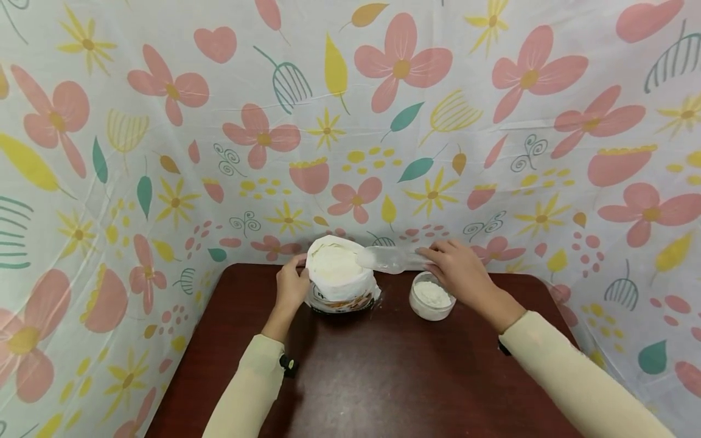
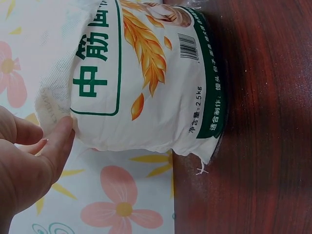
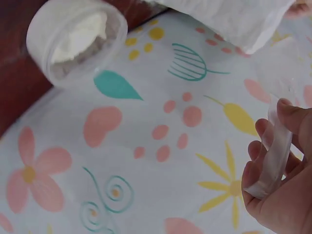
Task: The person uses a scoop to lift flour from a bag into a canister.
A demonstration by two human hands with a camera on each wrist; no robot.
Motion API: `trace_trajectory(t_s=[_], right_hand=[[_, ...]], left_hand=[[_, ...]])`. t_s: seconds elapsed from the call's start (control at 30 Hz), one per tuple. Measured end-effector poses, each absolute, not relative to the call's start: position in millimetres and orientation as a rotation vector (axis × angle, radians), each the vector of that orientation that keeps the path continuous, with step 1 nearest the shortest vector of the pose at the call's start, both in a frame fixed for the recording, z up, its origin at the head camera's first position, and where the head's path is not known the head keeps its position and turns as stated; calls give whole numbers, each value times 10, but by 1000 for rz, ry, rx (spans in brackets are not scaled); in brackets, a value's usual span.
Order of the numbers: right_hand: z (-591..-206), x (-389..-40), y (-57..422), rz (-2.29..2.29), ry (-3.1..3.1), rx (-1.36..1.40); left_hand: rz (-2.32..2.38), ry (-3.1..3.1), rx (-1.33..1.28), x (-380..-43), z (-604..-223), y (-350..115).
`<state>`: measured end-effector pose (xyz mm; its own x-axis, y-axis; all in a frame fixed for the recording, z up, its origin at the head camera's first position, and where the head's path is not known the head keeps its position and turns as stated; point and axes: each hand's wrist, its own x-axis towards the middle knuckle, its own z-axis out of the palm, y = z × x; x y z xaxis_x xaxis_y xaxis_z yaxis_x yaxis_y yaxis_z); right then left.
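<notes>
A white flour bag (image 1: 342, 291) with its top folded open stands at the back of the table, full of pale flour. My left hand (image 1: 291, 285) pinches its rolled rim at the left side. In the left wrist view the bag's printed front (image 2: 146, 97) shows wheat ears and a 2.5 kg label. My right hand (image 1: 462, 274) grips the handle of a clear plastic scoop (image 1: 390, 260), whose bowl overlaps the right edge of the bag's mouth. Below that hand stands a clear round tub (image 1: 431, 312) partly filled with white flour (image 1: 434, 295).
A dark red-brown table (image 1: 372, 377) carries the bag and tub near its far edge. Flour traces lie beside the bag. Flower-printed white cloth (image 1: 350, 121) hangs close behind the table and along both sides.
</notes>
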<state>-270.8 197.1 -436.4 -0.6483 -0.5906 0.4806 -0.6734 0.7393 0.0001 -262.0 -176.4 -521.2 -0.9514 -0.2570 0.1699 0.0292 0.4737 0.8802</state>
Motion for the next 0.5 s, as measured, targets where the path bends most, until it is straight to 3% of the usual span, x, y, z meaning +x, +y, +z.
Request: trace_trajectory(t_s=[0.5], right_hand=[[-3807,-2991,1634,-223,-2391,1165]], left_hand=[[-1465,-2445,189,-2638,-5237,-1763]])
